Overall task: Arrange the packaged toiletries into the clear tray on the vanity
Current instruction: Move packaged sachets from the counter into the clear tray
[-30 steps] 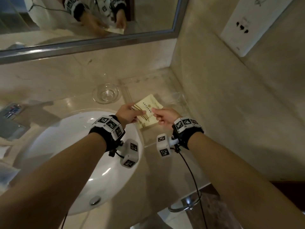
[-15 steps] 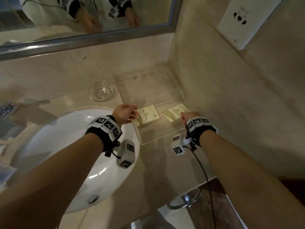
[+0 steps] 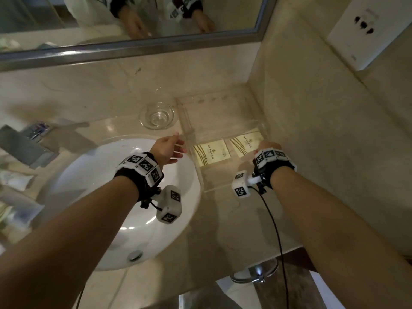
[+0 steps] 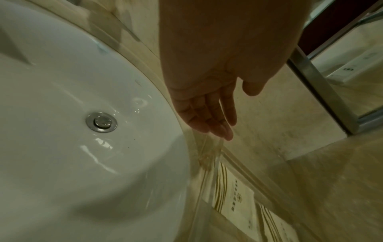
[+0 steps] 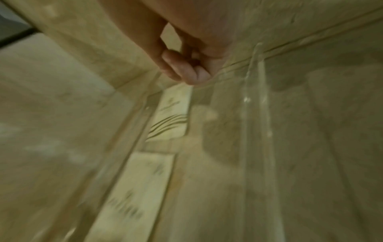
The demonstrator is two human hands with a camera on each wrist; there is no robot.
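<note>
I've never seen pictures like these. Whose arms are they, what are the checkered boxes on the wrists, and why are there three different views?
No machine here: a person works at a bathroom vanity. The checkered boxes are small cameras strapped to each wrist, and a third camera sits on the head. The wide picture comes from the head; the two close ones look along each hand at its fingers.

On the counter stands a clear tray beside a white sink, with a small glass bowl behind. Two cream toiletry packets lie flat side by side in the tray: the left packet and the right packet.

The left hand is open, holding nothing, fingertips near the tray's edge. The right hand has curled fingers at the right packet; whether it pinches it is too blurred to tell.
</note>
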